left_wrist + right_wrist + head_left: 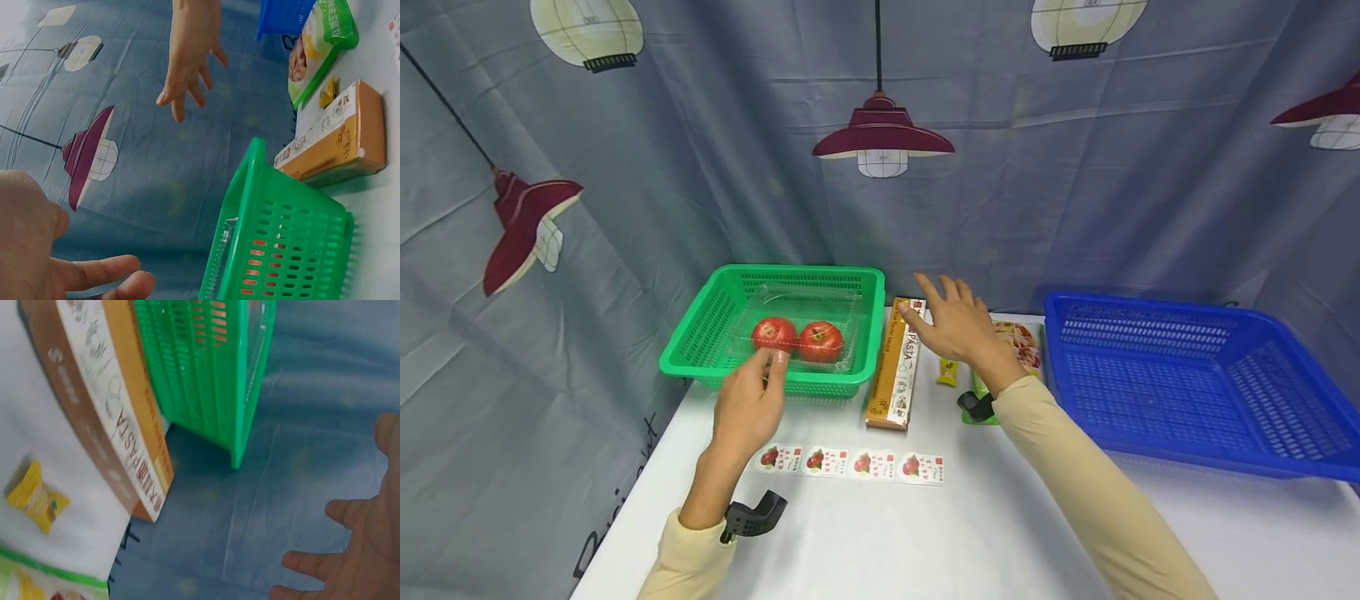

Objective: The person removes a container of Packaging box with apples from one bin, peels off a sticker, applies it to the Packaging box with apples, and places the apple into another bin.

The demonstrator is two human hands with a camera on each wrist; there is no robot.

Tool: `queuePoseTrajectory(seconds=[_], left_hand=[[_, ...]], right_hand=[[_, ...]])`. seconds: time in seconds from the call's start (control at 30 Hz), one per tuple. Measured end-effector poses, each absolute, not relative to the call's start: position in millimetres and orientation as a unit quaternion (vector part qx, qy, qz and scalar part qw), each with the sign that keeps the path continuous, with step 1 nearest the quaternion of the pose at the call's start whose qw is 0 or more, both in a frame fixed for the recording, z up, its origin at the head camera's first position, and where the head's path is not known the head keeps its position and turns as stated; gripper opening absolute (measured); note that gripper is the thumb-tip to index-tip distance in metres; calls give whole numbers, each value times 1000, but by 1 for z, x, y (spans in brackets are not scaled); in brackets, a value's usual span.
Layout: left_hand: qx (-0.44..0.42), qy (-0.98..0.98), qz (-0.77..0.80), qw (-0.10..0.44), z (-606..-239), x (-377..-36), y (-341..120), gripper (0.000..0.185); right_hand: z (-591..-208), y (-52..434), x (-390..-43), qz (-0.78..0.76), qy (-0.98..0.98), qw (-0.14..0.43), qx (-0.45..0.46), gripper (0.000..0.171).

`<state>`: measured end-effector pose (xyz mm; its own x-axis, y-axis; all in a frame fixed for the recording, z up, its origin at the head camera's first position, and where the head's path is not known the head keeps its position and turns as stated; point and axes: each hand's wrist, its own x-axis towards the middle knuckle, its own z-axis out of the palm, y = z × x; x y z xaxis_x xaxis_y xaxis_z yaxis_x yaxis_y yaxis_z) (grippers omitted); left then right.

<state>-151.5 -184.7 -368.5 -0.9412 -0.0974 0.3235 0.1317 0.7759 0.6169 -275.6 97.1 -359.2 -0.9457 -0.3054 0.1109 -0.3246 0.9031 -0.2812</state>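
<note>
At the far left of the white table (1015,533) stands a green basket (700,337), and inside it lies a clear plastic clamshell box (820,304) with two red apples (774,333) side by side. The left hand (748,408) hovers at the near rim of this basket, just in front of the left apple. Its fingers are loosely spread and slightly bent, holding nothing. From the head view the fingertips seem to touch the basket rim, though the angle does not settle whether they really make contact. In the left wrist view the fingers (106,270) lie relaxed and apart, with the basket's slatted wall close by.

Near the person, just right of the left hand, a strip of four apple stickers (857,463) lies flat on the table. Just right of the basket lies a long brown pasta box (895,367), its long side running away from the person, close against the basket wall.

The right hand (955,321) is raised over the far end of the pasta box, palm down, fingers wide and straight, gripping nothing and clear of the box. Below its wrist sit a small yellow sachet (948,372) and a green food packet (1022,346), partly hidden by the forearm. At the far right rests a large blue basket (1187,383), well apart from the green one.
</note>
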Motion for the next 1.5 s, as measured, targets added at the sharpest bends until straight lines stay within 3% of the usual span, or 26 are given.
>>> queuePoseTrajectory(seconds=[0.4,1.07,1.5], left_hand=[[27,-926,-357,123,-392,-146,-187,57],[99,-904,-395,129,-429,-164,-192,50],[143,-900,-389,135,-439,-173,-195,57]], right_hand=[[-363,64,-274,178,-965,25,190,77],[-373,14,-275,202,-957,11,207,75],[-379,-8,-277,243,-947,4,208,73]])
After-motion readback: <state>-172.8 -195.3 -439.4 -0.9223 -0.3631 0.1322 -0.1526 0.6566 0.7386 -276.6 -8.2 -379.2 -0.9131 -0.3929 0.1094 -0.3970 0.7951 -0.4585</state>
